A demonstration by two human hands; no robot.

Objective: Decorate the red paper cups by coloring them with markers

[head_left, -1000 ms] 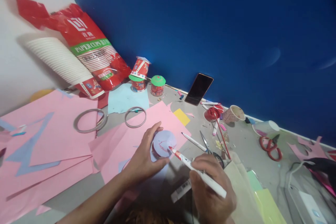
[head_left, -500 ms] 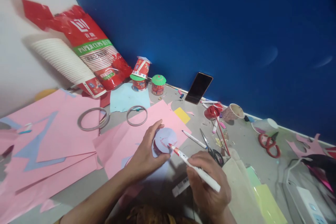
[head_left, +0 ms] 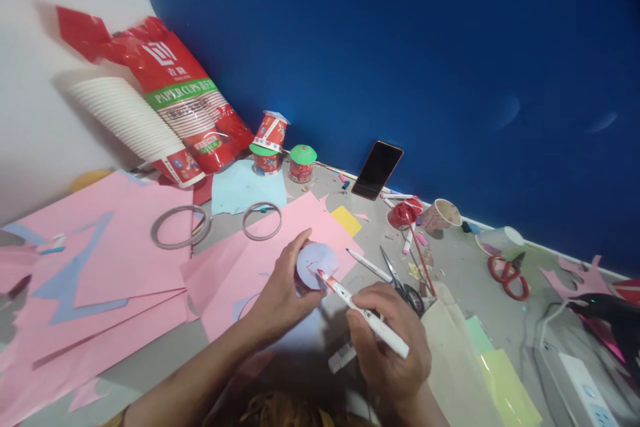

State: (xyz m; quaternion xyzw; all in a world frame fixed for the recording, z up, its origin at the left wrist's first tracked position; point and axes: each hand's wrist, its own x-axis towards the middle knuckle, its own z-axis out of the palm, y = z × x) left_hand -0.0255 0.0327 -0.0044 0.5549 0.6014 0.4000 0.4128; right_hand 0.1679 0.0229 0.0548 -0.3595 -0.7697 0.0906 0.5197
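I've got a round lilac-topped cup over the flat pink sheet's edge, left hand curled round it. My right hand is pinching a smooth white marker, red tip at the papery top. Thin grey ring nearby.

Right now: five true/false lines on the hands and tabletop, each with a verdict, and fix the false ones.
1. The right hand holds a white marker. True.
2. The left hand is empty. False: it is curled around a lilac-topped piece.
3. The white marker's tip end points at the lilac-topped piece. True.
4. The phone has its screen lit. False: the screen is dark.
5. The red-handled scissors lie to the left of the black-handled scissors in the picture. False: they lie to the right.
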